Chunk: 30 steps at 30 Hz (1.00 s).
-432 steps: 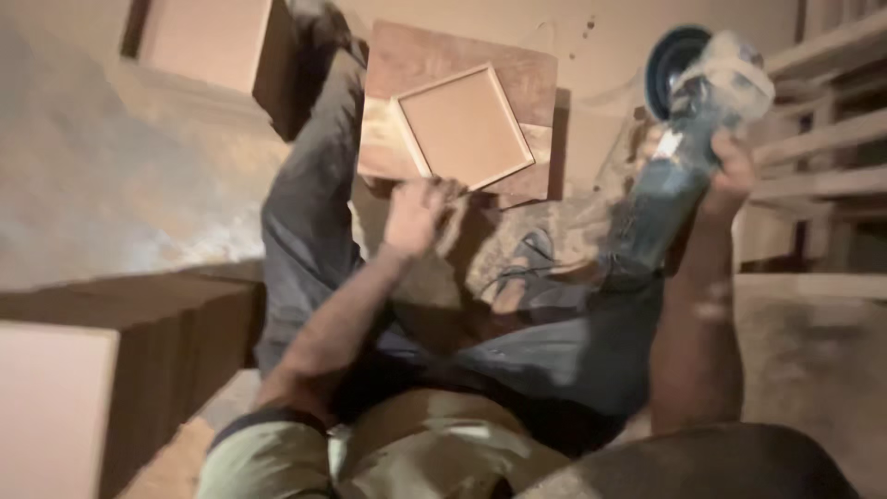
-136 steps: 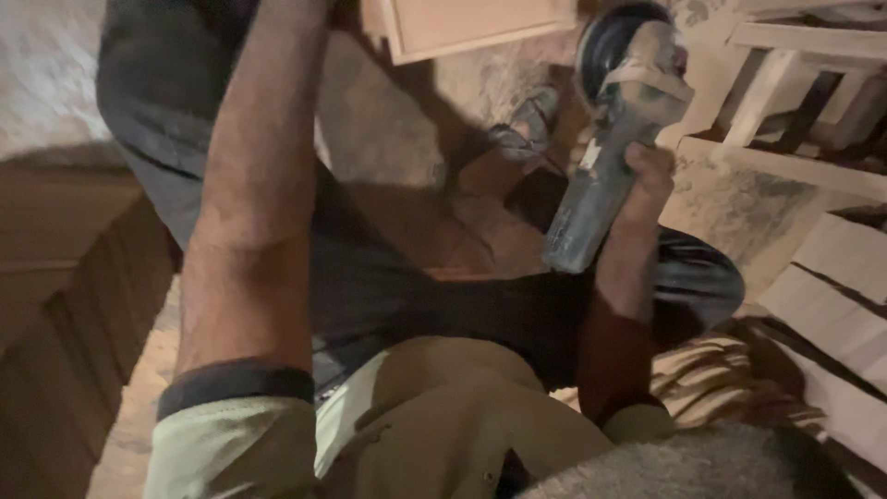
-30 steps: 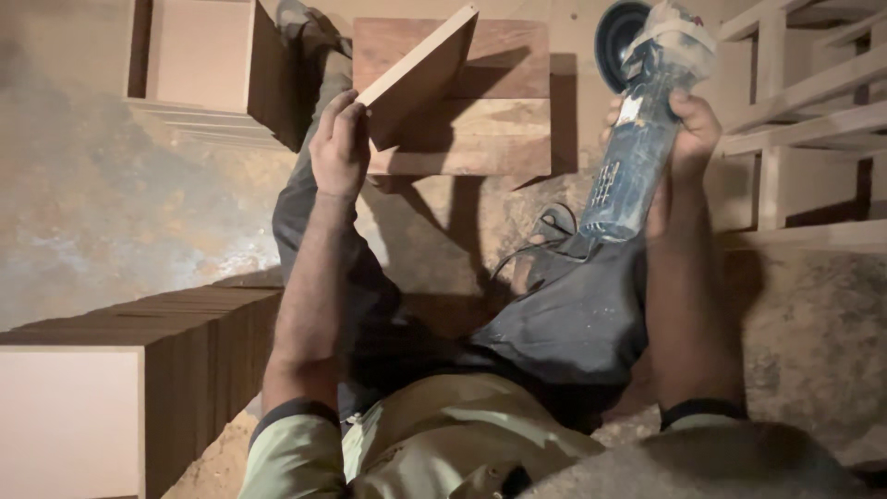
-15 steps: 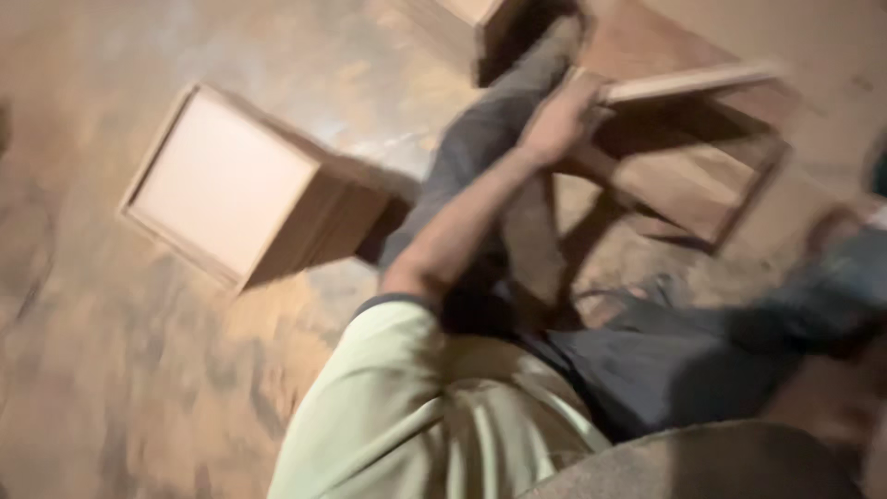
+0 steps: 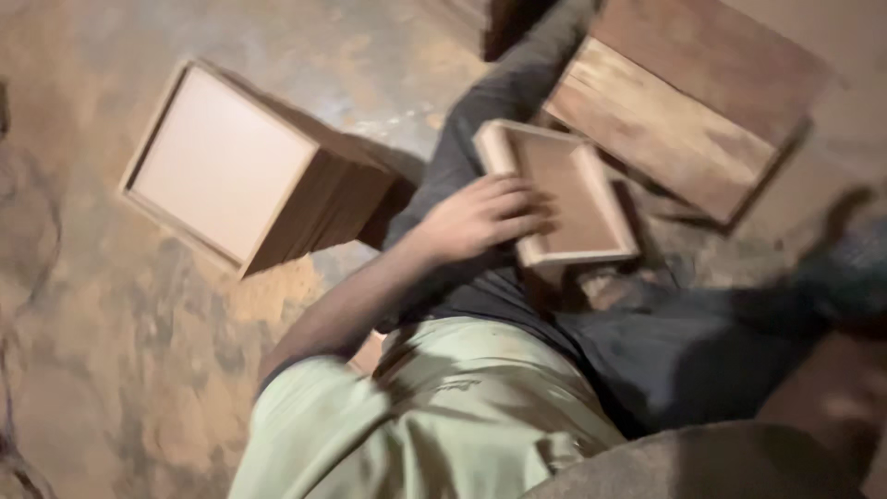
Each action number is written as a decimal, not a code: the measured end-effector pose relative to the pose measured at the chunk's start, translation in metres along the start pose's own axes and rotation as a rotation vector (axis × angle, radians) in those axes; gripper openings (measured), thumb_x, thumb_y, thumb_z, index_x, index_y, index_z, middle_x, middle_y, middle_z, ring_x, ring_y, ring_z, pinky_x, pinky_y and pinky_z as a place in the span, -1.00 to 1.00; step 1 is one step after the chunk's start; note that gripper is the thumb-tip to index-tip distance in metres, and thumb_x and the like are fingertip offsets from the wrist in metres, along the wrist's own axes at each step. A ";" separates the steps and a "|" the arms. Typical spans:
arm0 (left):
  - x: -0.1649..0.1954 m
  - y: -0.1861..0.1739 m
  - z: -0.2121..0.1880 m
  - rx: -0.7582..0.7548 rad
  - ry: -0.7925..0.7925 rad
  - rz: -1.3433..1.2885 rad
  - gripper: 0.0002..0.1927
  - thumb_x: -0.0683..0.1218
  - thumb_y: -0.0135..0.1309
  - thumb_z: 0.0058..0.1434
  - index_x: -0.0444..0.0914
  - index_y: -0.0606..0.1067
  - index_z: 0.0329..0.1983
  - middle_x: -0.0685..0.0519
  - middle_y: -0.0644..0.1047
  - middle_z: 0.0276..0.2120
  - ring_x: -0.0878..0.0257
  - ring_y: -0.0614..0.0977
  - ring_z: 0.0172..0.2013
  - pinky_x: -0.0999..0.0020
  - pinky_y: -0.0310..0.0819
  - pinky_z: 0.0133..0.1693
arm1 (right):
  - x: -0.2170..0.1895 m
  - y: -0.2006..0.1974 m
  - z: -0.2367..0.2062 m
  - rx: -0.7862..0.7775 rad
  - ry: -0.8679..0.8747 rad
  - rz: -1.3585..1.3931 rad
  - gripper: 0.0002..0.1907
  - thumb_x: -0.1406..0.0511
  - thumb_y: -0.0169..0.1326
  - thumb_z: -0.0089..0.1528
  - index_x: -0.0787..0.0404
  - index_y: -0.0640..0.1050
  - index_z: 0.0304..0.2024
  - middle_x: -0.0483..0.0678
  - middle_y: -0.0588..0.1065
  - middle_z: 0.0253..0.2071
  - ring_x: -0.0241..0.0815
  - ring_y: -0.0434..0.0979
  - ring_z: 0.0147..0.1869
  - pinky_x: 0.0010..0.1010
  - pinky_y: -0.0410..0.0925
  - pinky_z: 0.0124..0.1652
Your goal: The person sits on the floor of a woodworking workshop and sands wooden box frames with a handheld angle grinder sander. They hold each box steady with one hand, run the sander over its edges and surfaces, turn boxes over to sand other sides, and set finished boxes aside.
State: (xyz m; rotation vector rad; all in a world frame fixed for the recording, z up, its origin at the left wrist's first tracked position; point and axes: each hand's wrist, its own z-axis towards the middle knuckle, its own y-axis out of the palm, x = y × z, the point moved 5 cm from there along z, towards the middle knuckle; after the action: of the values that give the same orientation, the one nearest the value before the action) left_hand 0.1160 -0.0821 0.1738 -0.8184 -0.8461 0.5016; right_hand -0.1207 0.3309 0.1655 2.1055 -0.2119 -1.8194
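Observation:
My left hand (image 5: 480, 217) grips a small square wooden tray (image 5: 564, 189) with a raised pale rim, holding it by its near left edge over my lap. The tray's recessed brown face points up. My legs in dark trousers (image 5: 647, 323) stretch out below it. A larger flat wooden board (image 5: 684, 102) lies on the floor just beyond the tray. My right hand is out of the frame.
A stack of square wooden panels (image 5: 249, 166) stands on the dusty concrete floor (image 5: 111, 323) to the left. A dark blurred shape (image 5: 850, 277) sits at the right edge. My light green shirt fills the lower middle.
The view swung left and the grinder in my right hand left the frame. My left hand brought the wooden tray down from the board toward my lap and turned it flat.

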 end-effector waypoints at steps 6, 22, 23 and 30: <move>0.012 -0.055 -0.051 -0.274 -0.285 -0.044 -0.44 0.02 0.11 -0.08 -0.16 0.38 0.04 -0.13 0.59 -0.09 -0.10 0.56 0.12 -0.06 0.40 0.19 | 0.000 0.004 -0.009 0.038 -0.009 0.010 -0.38 0.06 -0.08 0.31 0.36 0.40 0.26 0.10 0.53 -0.04 0.00 0.58 -0.05 -0.20 0.48 -0.05; -0.154 0.073 -0.040 -0.295 -0.777 0.407 -0.71 -0.03 -0.16 0.36 -0.22 0.45 0.03 -0.14 0.50 0.00 -0.12 0.51 0.08 -0.07 0.31 0.14 | 0.000 -0.004 0.035 0.125 -0.006 0.091 -0.42 0.07 -0.14 0.32 0.36 0.45 0.21 0.08 0.55 -0.07 0.04 0.60 -0.08 -0.18 0.50 -0.03; -0.156 0.070 -0.039 -0.282 -0.775 0.374 -0.72 -0.05 -0.16 0.35 -0.21 0.46 0.02 -0.14 0.52 -0.02 -0.11 0.54 0.07 -0.09 0.31 0.15 | 0.005 -0.009 0.038 0.111 0.019 0.108 -0.42 0.06 -0.14 0.31 0.36 0.45 0.19 0.08 0.55 -0.09 0.05 0.60 -0.10 -0.17 0.50 -0.03; -0.109 -0.036 -0.054 0.123 -0.637 0.358 -0.76 -0.17 -0.10 0.26 -0.18 0.43 -0.01 -0.13 0.52 -0.06 -0.11 0.59 -0.03 -0.10 0.44 0.04 | 0.022 -0.023 0.025 0.038 -0.005 0.082 -0.44 0.08 -0.12 0.36 0.39 0.42 0.21 0.11 0.52 -0.05 0.06 0.56 -0.05 -0.16 0.47 0.04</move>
State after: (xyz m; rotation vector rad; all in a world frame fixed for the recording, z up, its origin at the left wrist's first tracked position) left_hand 0.0996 -0.2004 0.1314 -0.7022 -1.2414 1.1584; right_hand -0.1442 0.3411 0.1336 2.0861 -0.3319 -1.7865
